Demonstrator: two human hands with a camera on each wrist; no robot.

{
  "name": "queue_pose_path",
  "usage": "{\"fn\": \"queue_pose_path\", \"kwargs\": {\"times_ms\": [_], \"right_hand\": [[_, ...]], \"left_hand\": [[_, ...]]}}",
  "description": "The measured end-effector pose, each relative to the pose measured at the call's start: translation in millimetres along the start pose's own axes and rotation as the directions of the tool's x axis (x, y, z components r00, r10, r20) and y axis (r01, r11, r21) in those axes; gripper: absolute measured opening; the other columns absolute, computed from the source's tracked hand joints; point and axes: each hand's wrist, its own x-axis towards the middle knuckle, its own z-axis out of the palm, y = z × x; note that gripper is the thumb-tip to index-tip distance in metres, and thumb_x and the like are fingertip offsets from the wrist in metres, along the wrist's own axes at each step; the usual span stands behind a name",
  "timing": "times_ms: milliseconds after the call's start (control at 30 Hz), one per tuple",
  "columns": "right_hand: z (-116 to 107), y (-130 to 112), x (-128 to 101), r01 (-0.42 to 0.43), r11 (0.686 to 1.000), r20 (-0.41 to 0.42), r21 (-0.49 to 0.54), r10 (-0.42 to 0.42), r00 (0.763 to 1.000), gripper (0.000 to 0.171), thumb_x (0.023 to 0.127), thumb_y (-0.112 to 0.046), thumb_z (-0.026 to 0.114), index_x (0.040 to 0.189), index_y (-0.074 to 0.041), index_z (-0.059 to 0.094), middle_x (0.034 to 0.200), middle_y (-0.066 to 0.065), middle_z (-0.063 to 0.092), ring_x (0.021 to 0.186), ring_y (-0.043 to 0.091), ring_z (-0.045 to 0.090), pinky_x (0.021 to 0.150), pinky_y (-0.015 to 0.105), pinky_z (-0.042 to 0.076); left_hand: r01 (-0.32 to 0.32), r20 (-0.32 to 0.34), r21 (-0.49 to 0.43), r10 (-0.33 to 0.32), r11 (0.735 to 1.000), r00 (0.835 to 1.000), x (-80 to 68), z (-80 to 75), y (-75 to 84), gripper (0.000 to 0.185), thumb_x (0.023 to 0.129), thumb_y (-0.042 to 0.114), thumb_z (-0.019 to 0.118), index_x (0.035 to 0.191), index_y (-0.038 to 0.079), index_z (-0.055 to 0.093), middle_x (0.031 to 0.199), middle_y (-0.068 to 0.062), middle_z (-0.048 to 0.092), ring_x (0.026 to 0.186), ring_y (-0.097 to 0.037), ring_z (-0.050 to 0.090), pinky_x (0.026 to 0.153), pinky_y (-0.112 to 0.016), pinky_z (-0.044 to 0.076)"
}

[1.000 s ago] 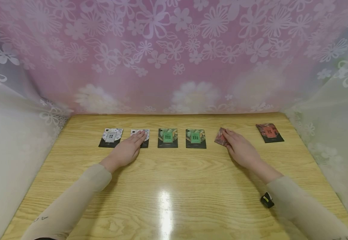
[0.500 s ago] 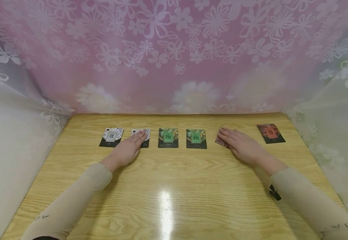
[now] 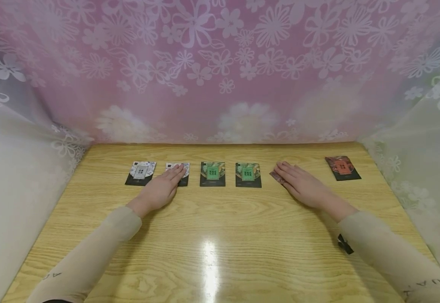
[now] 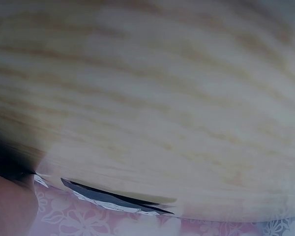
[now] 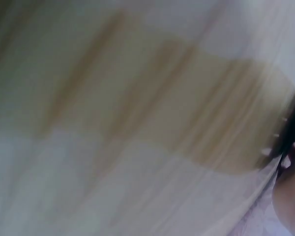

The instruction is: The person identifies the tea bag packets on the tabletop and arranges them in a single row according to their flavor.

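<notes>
White-patterned card: black lower border, lying flat, second from the left in the row along the desk's far side; the left hand is resting flat over its near-left part.

Red-patterned card: lying flat, fifth in the row, turned askew; the right hand is covering most of it, leaving only a left corner showing.

Table: I see a light wooden grain table.
Backdrop: a pink flower-patterned lace curtain at twelve o'clock.
Light: glare patch at six.
</notes>
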Motion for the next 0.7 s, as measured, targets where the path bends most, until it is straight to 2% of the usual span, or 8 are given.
{"fn": "queue_pose_path", "kwargs": {"times_ms": [167,500,700], "right_hand": [[1,-7,3,-0.049,0.999,-0.036,0.018,0.049,0.998,0.056,0.114,-0.024,0.048,0.165,-0.003,0.036,0.173,0.021,0.032,0.161,0.044,0.028,0.133,0.065,0.022],[-1,-19,9,-0.115,0.993,-0.023,0.033,0.115,0.993,0.058,0.114,-0.022,0.048,0.164,0.004,0.033,0.172,0.026,0.029,0.16,0.046,0.027,0.134,0.064,0.021],[1,-33,17,-0.187,0.982,-0.028,0.012,0.188,0.982,0.058,0.114,-0.019,0.045,0.163,0.009,0.031,0.171,0.032,0.026,0.159,0.05,0.025,0.133,0.065,0.022]], "left_hand": [[0.0,0.0,-0.003,0.0,1.0,1.0,0.3,-0.7,0.5,0.057,0.113,0.017,0.043,0.167,0.001,0.031,0.174,-0.016,0.031,0.162,-0.035,0.031,0.135,-0.051,0.029],[-0.006,-0.007,0.0,0.006,1.0,1.0,0.7,-0.4,0.9,0.057,0.113,0.017,0.043,0.166,0.001,0.031,0.173,-0.017,0.032,0.162,-0.036,0.031,0.134,-0.051,0.031],[-0.003,-0.005,0.003,0.003,1.0,1.0,0.5,0.4,0.1,0.058,0.113,0.018,0.043,0.166,0.001,0.031,0.174,-0.016,0.031,0.162,-0.035,0.031,0.134,-0.051,0.031]]}}
